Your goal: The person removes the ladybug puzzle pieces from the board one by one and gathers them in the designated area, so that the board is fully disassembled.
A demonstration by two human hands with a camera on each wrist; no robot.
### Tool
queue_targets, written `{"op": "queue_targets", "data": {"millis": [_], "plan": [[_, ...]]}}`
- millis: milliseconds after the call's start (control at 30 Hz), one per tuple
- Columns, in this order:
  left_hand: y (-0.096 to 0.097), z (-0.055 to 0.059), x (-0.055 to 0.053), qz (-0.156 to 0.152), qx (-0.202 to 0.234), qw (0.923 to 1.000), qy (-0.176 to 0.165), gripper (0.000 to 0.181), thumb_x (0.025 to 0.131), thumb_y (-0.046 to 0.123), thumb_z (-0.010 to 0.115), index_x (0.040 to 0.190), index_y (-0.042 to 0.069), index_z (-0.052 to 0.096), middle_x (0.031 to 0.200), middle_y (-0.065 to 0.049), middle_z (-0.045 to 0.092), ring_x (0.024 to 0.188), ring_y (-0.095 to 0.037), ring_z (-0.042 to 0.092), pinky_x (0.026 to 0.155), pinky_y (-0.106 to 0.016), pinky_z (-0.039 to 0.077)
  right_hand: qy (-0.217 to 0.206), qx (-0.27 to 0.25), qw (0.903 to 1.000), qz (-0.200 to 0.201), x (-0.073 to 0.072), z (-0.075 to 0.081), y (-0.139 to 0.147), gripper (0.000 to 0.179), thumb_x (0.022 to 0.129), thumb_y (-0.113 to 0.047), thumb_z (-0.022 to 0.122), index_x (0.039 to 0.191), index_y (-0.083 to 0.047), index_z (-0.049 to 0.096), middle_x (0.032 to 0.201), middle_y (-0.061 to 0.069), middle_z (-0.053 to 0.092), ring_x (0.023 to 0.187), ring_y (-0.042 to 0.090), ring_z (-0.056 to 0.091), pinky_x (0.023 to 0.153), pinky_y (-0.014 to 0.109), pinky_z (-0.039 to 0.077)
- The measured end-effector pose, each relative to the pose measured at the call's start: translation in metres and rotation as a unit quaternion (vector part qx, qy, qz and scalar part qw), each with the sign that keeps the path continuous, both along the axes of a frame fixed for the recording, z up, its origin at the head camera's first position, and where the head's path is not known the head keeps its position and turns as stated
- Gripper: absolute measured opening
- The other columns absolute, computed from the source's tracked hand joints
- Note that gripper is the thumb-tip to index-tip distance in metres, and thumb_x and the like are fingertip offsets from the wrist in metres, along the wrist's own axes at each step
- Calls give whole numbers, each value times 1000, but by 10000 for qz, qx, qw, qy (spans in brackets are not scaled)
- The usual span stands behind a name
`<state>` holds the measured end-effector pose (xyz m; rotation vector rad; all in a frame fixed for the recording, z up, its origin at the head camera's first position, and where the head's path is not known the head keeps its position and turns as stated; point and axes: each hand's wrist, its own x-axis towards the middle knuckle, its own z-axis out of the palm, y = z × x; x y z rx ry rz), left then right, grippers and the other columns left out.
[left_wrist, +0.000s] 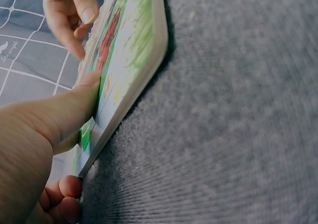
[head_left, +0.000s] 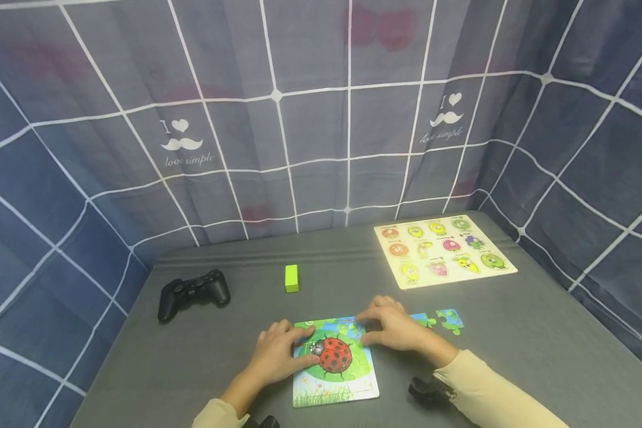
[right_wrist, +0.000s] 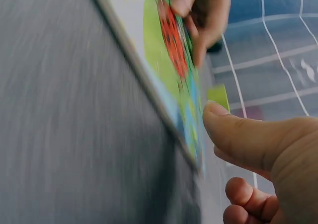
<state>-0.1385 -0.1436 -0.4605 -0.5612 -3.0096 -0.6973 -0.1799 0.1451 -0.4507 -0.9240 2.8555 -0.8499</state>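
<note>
A ladybug jigsaw puzzle [head_left: 336, 380] in its tray lies flat on the dark table. My left hand [head_left: 275, 353] holds it steady from the left: thumb and index finger rest straight on its face, the thumb by the ladybug's head. In the left wrist view, other fingertips [left_wrist: 69, 186] sit right at the tray's edge. At the upper right corner is my right hand [head_left: 393, 327], thumb and index finger spread. Its thumb [right_wrist: 223, 119] stands apart from the tray in the right wrist view. Two loose puzzle pieces [head_left: 451, 321] lie right of that hand, one partly hidden.
A fruit picture board [head_left: 444, 261] lies at the back right. Behind the puzzle stands a yellow-green block [head_left: 291, 279], and a black game controller [head_left: 194, 293] lies to the left. A grid-patterned curtain [head_left: 310, 131] closes off the back and sides.
</note>
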Motion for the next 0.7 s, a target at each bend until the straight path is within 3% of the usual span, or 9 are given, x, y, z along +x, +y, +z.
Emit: {"op": "queue_targets", "data": {"millis": [233,533,700], "plan": [[-1,0,-1,-41,-46,10000,23,63,76,60,74,129,27,65,84,9,40,77,-9,32,71,-29,24,-296,4,9992,251,5,-7,-44,41,81,-37,78,116,-16,72,92,-4,51,87,9,36,78,28,25],[0,0,-1,-94,-116,9999,1,66,75,63,72,130,27,64,83,10,41,76,-8,31,70,-28,24,-65,-327,9992,-216,16,-20,-74,35,80,-39,79,106,-16,72,96,-3,57,86,9,41,76,27,30],[0,2,0,-87,-63,9999,33,66,74,61,73,130,25,65,84,9,43,76,-9,32,70,-28,24,38,-347,9991,-221,16,-21,-77,30,80,-35,80,103,-18,72,98,-3,58,88,10,43,76,28,30]]}}
